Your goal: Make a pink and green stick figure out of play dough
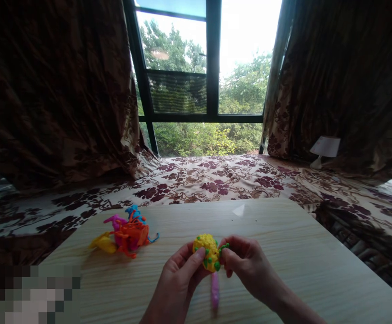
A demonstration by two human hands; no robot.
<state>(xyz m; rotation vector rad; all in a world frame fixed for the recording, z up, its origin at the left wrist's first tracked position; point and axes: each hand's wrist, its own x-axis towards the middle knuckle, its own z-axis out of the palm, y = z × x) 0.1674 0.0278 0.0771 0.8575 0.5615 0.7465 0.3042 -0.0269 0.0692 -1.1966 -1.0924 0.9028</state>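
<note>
A lumpy yellow ball of modelling clay (205, 243), dotted with green bits, is held up over the table. The fingers and thumb of my left hand (182, 274) are closed around its left side. At its right edge, my right hand (245, 258) pinches a thin green strand of clay (223, 247) between thumb and fingertips. Below the ball a pink stick-shaped piece (215, 290) points toward me; whether it joins the ball or lies on the table I cannot tell.
On the left of the pale wooden table (283, 225) sits a tangled heap of orange, pink, blue and yellow clay-like pieces (131, 234). A small translucent triangle (239, 210) lies near the far edge. Beyond are a flower-patterned cloth (216, 175), a small lamp (326, 147), curtains and a window.
</note>
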